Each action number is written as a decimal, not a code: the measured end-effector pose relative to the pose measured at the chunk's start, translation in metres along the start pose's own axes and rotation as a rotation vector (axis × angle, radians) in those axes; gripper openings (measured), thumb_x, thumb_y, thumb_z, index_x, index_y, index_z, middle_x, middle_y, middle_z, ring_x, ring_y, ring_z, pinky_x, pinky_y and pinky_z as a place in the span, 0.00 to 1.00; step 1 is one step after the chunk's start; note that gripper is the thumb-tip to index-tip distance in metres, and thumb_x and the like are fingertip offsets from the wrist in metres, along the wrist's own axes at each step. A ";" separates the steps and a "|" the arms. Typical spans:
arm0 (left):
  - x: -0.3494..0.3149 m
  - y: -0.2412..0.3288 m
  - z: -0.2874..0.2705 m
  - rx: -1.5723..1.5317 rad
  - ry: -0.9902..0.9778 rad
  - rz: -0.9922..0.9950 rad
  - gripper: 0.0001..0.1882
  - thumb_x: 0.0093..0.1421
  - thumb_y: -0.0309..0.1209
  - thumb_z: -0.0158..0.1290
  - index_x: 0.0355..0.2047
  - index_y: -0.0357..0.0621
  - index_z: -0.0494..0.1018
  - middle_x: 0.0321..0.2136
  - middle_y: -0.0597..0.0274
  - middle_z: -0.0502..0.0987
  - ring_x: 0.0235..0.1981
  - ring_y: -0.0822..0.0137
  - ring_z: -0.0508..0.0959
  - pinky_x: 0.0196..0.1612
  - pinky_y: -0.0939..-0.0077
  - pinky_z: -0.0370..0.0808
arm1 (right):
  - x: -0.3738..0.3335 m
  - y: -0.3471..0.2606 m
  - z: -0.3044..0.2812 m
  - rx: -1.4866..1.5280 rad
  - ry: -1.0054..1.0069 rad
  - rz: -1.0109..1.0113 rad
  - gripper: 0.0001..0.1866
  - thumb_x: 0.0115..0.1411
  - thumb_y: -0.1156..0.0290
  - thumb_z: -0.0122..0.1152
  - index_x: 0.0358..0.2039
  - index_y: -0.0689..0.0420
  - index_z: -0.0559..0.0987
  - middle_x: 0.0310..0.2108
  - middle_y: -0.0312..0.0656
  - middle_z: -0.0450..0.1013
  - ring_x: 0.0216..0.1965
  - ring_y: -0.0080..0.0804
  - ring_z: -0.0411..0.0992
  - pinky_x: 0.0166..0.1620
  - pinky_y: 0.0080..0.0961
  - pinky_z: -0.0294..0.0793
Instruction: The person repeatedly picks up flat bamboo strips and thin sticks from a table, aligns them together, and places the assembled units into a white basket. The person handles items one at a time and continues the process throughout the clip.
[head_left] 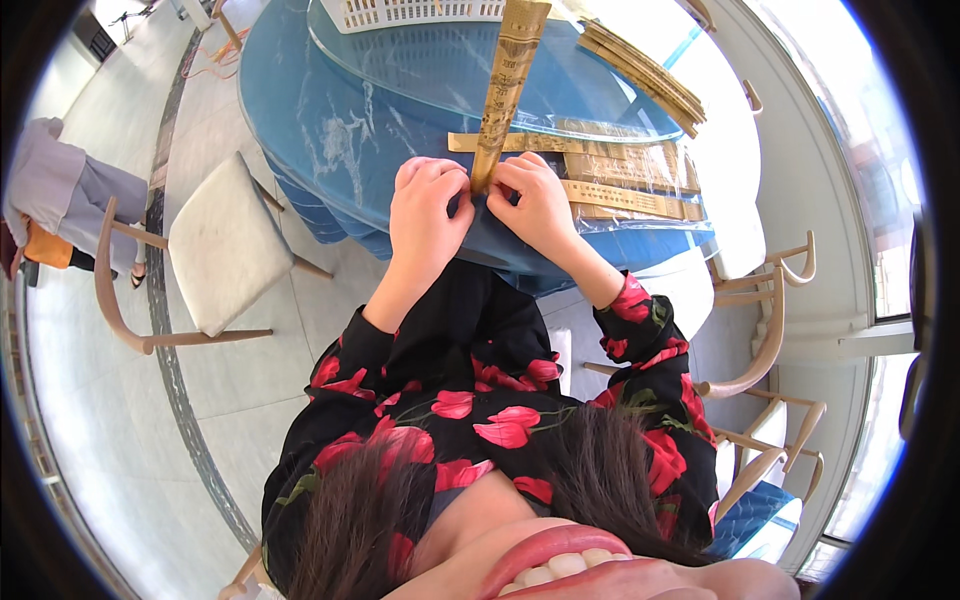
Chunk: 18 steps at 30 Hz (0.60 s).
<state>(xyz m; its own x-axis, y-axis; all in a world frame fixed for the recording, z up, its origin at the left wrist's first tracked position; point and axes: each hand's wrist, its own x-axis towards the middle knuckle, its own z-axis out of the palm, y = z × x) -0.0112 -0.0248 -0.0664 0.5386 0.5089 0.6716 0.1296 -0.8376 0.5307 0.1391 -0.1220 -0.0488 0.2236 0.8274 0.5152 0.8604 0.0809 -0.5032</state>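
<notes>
A long, narrow gold-brown printed strip (pixel 508 90), possibly a flat sleeve, stands tilted up from the near edge of the table. My left hand (pixel 428 212) is closed at its lower end, fingers curled in against the left side. From the other side my right hand (pixel 535 205) pinches the same end between thumb and fingers. What lies inside the strip, if anything, is hidden. Beside my right hand are similar gold strips (pixel 625 200), some under clear plastic. Another strip (pixel 468 142) lies crosswise behind the upright one.
A blue marbled cloth (pixel 285 95) covers the round table, with a glass turntable (pixel 420 85) on top. It carries a white basket (pixel 400 12) and a strip stack (pixel 645 75). Chairs stand left (pixel 225 240) and right (pixel 765 330). A person (pixel 75 195) is at far left.
</notes>
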 end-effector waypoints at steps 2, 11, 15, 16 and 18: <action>-0.002 0.003 0.001 0.028 0.006 -0.007 0.10 0.47 0.19 0.62 0.30 0.43 0.75 0.38 0.64 0.80 0.48 0.53 0.76 0.54 0.62 0.71 | -0.002 0.002 0.001 -0.017 0.003 -0.001 0.06 0.50 0.74 0.63 0.22 0.58 0.73 0.22 0.41 0.68 0.33 0.44 0.69 0.38 0.39 0.71; -0.004 0.005 0.005 0.091 0.051 0.023 0.09 0.49 0.21 0.62 0.31 0.44 0.76 0.38 0.64 0.79 0.47 0.54 0.76 0.50 0.63 0.73 | 0.007 -0.003 0.002 0.344 0.014 0.011 0.21 0.62 0.66 0.64 0.53 0.59 0.75 0.53 0.48 0.72 0.57 0.51 0.67 0.60 0.41 0.67; -0.001 0.012 0.003 0.102 0.036 0.079 0.09 0.50 0.22 0.63 0.31 0.44 0.76 0.38 0.64 0.79 0.46 0.55 0.76 0.50 0.63 0.73 | 0.013 0.006 0.012 0.345 -0.015 0.062 0.11 0.65 0.67 0.63 0.43 0.59 0.75 0.37 0.48 0.77 0.41 0.48 0.75 0.45 0.36 0.73; -0.001 0.011 0.002 0.093 0.033 0.091 0.08 0.51 0.23 0.63 0.31 0.44 0.76 0.38 0.64 0.79 0.46 0.55 0.77 0.50 0.63 0.73 | 0.012 0.008 0.014 0.385 -0.036 0.109 0.09 0.65 0.68 0.62 0.41 0.59 0.75 0.34 0.48 0.77 0.37 0.48 0.76 0.41 0.35 0.73; -0.006 0.007 -0.002 0.082 0.029 0.102 0.08 0.51 0.23 0.63 0.31 0.45 0.75 0.36 0.64 0.79 0.44 0.55 0.77 0.50 0.63 0.73 | 0.018 -0.004 -0.003 0.432 0.110 0.107 0.06 0.68 0.69 0.58 0.40 0.58 0.73 0.28 0.46 0.77 0.29 0.50 0.75 0.32 0.35 0.71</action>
<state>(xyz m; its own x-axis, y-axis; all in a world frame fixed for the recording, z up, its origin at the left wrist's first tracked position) -0.0149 -0.0336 -0.0659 0.5284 0.4249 0.7351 0.1440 -0.8981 0.4156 0.1409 -0.1094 -0.0357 0.3679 0.7818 0.5035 0.5652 0.2419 -0.7887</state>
